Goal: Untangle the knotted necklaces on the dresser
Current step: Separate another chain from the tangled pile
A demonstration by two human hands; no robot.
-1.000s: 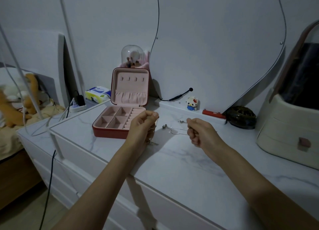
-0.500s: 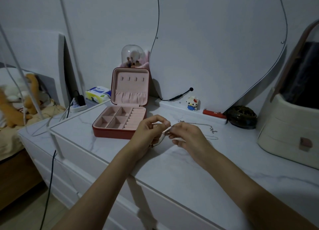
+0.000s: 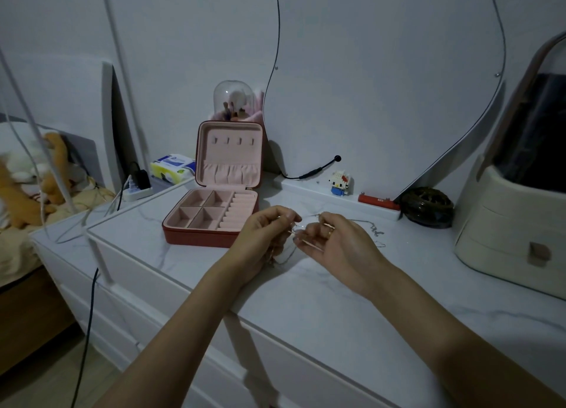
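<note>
Since a second ago, the two hands have drawn together from apart. Now the left hand [image 3: 269, 233] and right hand [image 3: 333, 242] meet above the marble dresser [image 3: 337, 309], each pinching the thin knotted necklaces [image 3: 294, 230] between fingertips; loose chain trails right onto the top. An open pink jewellery box [image 3: 214, 214] sits just behind. Best done slowly: loosen the knot, never pull it tight.

A home bedroom: a white marble-topped dresser [image 3: 306, 300] carries an open pink jewellery box [image 3: 220, 205], with a domed makeup-brush holder [image 3: 234, 101] and wall mirror [image 3: 382, 71] behind the box and a bed with plush toys [image 3: 27, 178] to its left.
</note>
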